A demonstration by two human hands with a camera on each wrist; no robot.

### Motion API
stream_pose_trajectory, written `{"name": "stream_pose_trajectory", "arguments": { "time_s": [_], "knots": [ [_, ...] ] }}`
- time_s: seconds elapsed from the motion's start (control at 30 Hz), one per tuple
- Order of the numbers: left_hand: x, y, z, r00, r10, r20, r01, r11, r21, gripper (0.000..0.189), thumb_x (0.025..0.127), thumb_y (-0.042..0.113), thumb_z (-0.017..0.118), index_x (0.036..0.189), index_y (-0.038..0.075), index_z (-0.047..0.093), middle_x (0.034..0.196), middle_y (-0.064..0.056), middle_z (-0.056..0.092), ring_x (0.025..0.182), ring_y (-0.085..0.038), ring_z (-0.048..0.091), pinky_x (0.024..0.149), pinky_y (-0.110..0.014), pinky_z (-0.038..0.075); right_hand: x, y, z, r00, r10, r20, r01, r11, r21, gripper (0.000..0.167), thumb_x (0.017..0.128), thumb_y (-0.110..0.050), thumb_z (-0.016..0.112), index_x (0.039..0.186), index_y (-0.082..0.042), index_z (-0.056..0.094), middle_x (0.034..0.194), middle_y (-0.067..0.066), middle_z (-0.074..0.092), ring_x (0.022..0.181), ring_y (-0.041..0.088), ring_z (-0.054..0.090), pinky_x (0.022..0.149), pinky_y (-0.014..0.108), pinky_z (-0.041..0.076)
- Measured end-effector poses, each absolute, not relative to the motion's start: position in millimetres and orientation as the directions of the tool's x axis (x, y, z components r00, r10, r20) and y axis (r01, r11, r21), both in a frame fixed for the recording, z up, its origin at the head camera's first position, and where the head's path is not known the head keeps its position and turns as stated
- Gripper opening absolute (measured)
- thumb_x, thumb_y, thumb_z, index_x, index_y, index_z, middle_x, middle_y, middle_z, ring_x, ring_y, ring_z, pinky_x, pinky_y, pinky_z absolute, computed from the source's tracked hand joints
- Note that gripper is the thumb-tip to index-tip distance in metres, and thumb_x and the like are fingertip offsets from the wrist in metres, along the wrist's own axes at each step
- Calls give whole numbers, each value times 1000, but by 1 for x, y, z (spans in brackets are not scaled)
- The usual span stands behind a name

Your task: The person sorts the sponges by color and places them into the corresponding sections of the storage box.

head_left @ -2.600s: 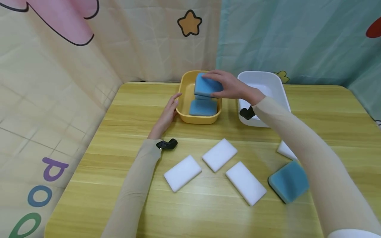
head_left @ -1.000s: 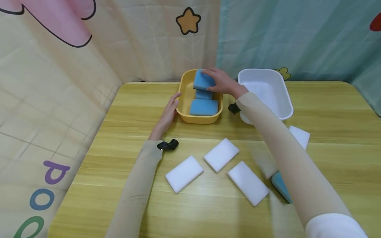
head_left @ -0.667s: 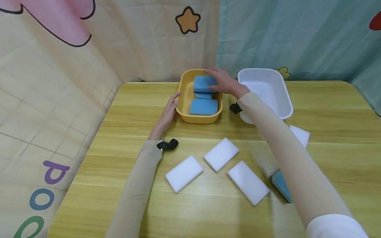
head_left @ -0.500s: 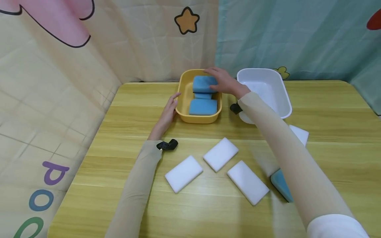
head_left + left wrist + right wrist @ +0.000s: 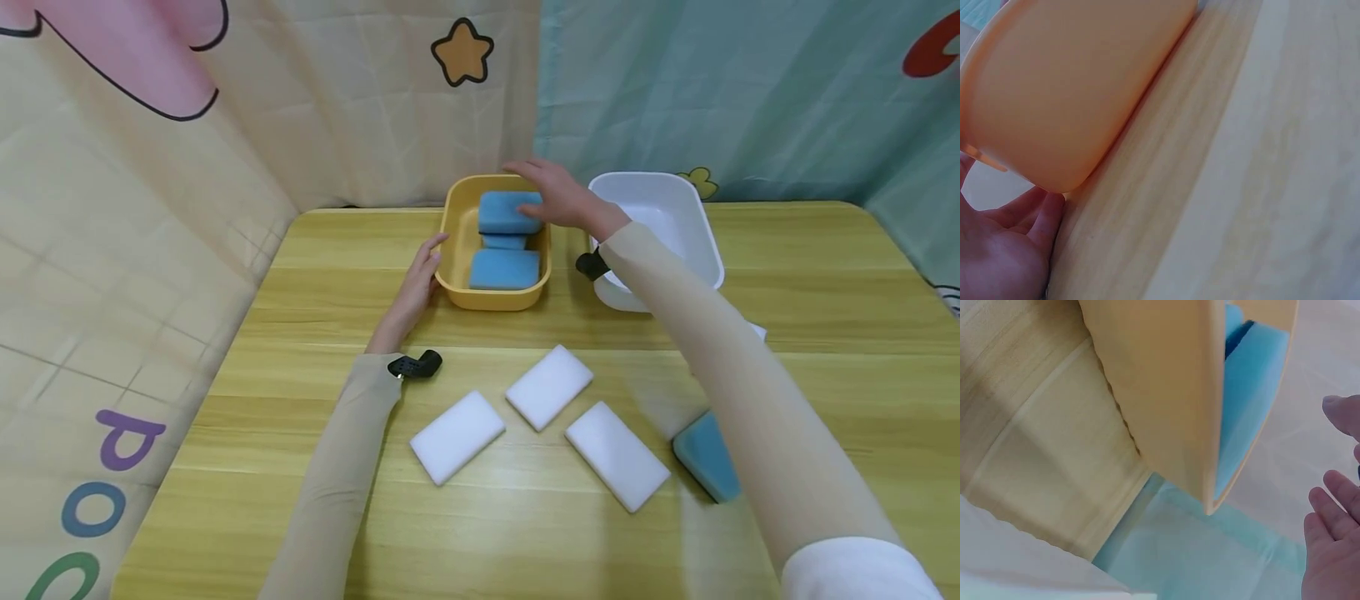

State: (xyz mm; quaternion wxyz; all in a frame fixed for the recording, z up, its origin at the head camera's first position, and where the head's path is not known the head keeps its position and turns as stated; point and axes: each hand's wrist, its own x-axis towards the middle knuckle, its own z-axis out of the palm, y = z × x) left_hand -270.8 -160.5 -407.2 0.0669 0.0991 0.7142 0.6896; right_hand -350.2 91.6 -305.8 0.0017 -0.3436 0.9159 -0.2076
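A yellow basin [image 5: 460, 229] stands at the back of the table with blue sponges inside. The rear sponge [image 5: 498, 213] lies across a partly covered sponge [image 5: 503, 242], with another sponge [image 5: 504, 270] at the front. My right hand [image 5: 558, 196] is spread above the basin's right rim and holds nothing; the right wrist view shows its fingers [image 5: 1335, 515] apart from the basin. Against the basin's left side rests my left hand [image 5: 411, 296], fingers extended. In the left wrist view the thumb touches low on the basin's outer wall [image 5: 1079, 94].
Right of it stands a white basin [image 5: 663, 217], partly behind my right forearm. Three white sponges [image 5: 457, 437] lie mid-table. A blue sponge [image 5: 705, 458] with a dark underside and a white piece [image 5: 759, 332] are partly covered by my sleeve. Curtains [image 5: 337, 108] hang behind.
My right hand lowered the blue sponge onto the others in the yellow basin, let go, and has risen slightly off it. The left hand has stayed at the basin's side.
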Motion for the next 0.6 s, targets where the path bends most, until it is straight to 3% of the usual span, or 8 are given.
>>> {"name": "stream_pose_trajectory", "arguments": {
  "time_s": [0.6],
  "knots": [
    [-274, -168, -410, -970, 242, 32, 38, 22, 999, 46, 104, 29, 24, 148, 17, 22, 157, -3, 13, 140, -27, 29, 115, -46, 25, -325, 92, -282, -679, -706, 202, -728, 612, -308, 60, 87, -12, 65, 141, -3, 39, 144, 17, 40, 134, 33, 36, 112, 47, 30]
  ]
}}
